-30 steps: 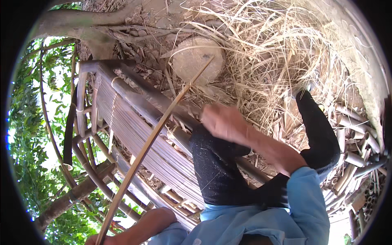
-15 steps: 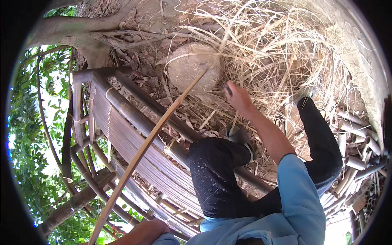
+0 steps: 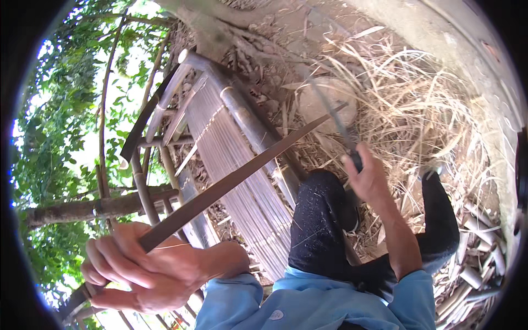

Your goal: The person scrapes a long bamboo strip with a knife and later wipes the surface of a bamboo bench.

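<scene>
My left hand (image 3: 143, 269) is closed around a long, flat bamboo strip (image 3: 242, 179). From behind that hand the strip slants up and to the right, over the bench, to a narrow tip. In my right hand (image 3: 369, 179) is the dark handle of a knife (image 3: 330, 105), whose motion-blurred blade points up and left. The blade crosses close to the strip's far tip; whether they touch I cannot tell. Below the tip on the ground stands a round, flat-topped pale block (image 3: 312, 113).
A bamboo bench (image 3: 236, 162) with a slatted seat lies left of my dark-trousered legs (image 3: 319, 225). Pale shavings (image 3: 423, 104) heap up at the right, beside a wall (image 3: 473, 60). Cut bamboo pieces (image 3: 484, 242) lie lower right. A tree trunk (image 3: 206, 30) rises at the back.
My left hand has come fully into view, gripping the strip. The strip now lies at a flatter slant. My right hand has swung the knife, and the whole view has shifted.
</scene>
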A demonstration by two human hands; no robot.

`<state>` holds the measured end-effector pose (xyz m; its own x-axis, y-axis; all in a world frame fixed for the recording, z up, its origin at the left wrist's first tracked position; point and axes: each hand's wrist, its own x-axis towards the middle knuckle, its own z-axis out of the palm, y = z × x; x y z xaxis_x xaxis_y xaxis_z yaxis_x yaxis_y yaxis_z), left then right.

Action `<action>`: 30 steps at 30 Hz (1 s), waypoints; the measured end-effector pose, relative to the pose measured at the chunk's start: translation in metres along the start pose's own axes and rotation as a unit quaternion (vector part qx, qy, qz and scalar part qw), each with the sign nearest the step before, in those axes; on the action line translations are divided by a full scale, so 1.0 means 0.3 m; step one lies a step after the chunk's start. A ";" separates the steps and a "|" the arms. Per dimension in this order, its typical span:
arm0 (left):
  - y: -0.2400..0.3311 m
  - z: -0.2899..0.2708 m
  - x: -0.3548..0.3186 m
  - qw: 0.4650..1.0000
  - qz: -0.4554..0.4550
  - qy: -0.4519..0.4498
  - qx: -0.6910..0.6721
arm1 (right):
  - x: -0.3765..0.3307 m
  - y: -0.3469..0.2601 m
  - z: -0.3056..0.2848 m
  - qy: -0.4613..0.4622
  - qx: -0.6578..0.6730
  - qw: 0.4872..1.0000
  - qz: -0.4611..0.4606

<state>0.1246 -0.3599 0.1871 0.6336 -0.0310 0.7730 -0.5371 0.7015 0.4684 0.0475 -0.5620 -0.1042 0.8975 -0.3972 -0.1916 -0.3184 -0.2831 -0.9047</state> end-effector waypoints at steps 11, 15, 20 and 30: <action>0.004 0.145 -0.208 0.976 0.108 0.056 0.182 | -0.358 -0.441 -0.092 0.108 -0.002 0.948 -0.300; 0.053 0.115 -0.199 0.968 0.113 0.052 0.216 | -0.331 -0.383 -0.010 0.050 -0.035 0.959 -0.277; 0.024 0.136 -0.224 0.962 0.122 0.095 0.224 | -0.332 -0.324 0.011 0.044 -0.065 0.953 -0.292; 0.057 0.050 -0.185 0.971 0.114 0.085 0.192 | -0.128 -0.076 0.086 0.011 -0.132 0.977 -0.167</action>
<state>0.0718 -0.3568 0.1586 0.5393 0.2339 0.8090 -0.8214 0.3580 0.4440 0.0280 -0.5178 -0.0861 0.9589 -0.2620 0.1094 -0.0782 -0.6140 -0.7854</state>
